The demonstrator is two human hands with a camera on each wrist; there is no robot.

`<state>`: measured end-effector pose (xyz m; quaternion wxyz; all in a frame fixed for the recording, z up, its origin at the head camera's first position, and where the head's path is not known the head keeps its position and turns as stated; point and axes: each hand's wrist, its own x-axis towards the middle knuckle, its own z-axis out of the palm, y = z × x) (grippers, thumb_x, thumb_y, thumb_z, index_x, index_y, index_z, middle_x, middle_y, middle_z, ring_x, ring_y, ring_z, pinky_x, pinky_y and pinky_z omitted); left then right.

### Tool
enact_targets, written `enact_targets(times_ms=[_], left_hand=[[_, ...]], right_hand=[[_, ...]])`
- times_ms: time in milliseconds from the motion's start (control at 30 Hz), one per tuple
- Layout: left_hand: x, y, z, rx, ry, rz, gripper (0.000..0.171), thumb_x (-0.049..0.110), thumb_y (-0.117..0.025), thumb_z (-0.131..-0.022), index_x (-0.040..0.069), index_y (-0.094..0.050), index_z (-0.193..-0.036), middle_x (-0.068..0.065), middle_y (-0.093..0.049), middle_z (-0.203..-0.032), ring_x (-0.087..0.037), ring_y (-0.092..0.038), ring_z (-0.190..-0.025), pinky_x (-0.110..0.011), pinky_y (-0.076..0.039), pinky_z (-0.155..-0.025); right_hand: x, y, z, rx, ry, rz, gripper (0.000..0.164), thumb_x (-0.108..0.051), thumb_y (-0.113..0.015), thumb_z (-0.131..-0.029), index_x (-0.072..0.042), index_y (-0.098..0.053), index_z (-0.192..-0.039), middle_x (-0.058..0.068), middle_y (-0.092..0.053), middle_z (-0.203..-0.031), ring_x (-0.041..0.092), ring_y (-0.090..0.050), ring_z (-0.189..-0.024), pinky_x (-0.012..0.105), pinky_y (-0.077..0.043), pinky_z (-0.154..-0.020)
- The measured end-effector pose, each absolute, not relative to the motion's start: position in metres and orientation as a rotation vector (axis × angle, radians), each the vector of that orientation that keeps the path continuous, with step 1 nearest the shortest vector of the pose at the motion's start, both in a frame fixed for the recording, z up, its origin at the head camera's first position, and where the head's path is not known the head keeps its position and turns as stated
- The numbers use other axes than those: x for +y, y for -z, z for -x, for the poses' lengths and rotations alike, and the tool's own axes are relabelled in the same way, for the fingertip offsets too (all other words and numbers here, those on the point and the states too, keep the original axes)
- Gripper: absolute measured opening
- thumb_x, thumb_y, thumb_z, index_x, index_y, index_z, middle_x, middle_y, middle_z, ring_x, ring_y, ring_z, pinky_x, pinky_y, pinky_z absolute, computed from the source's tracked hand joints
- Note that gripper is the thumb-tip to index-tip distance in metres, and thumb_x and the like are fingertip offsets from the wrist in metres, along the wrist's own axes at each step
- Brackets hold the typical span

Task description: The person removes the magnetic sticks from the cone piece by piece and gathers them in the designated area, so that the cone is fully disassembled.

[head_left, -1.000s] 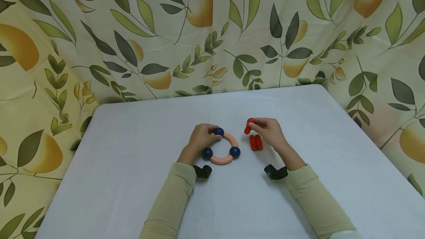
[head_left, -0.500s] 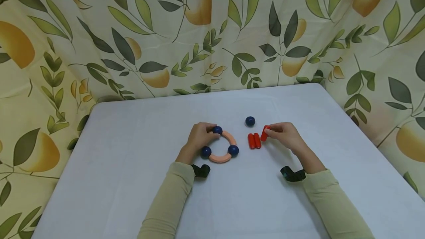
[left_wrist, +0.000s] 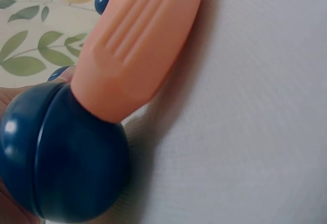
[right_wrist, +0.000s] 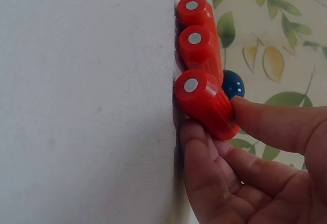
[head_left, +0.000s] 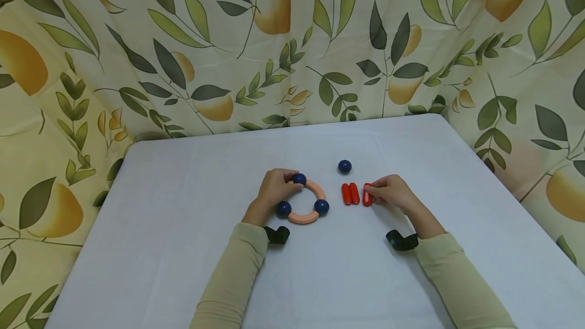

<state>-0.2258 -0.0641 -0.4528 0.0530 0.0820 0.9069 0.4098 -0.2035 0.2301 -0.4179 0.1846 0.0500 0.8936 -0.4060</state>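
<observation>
While my left hand [head_left: 275, 188] pinches the far ball [head_left: 299, 178] of a glossy dark-blue-and-peach ring [head_left: 303, 219] on the white table [head_left: 173, 227], a loose dark-blue ball [head_left: 345, 167] lies beyond two glossy red faceted rods [head_left: 346, 194]; just right of them, my right hand [head_left: 394, 190] pinches a third red rod [head_left: 366, 195].

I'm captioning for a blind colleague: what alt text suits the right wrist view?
A right hand pinches a red rod with a pale disc on its end. Two more red rods lie beside it on a white surface, with a dark blue ball and leaf-patterned backdrop beyond.
</observation>
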Motion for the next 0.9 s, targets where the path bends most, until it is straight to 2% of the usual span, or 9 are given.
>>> enact_targets(times_ms=[900], left_hand=[[-0.065,0.454,0.227,2.76,-1.232,-0.247,0.04,0.026,-0.072,-0.08,0.01,-0.065,-0.116,-0.002,-0.066,-0.105,-0.012,-0.058,-0.093,-0.027,-0.046,-0.079]], right_hand=[[0.219,0.421,0.215,2.554,1.074,-0.215,0.035,-0.019,-0.065,-0.087,0.011,-0.061,-0.103,0.007,-0.059,-0.073,0.015,-0.053,-0.062,0.024,-0.047,-0.058]])
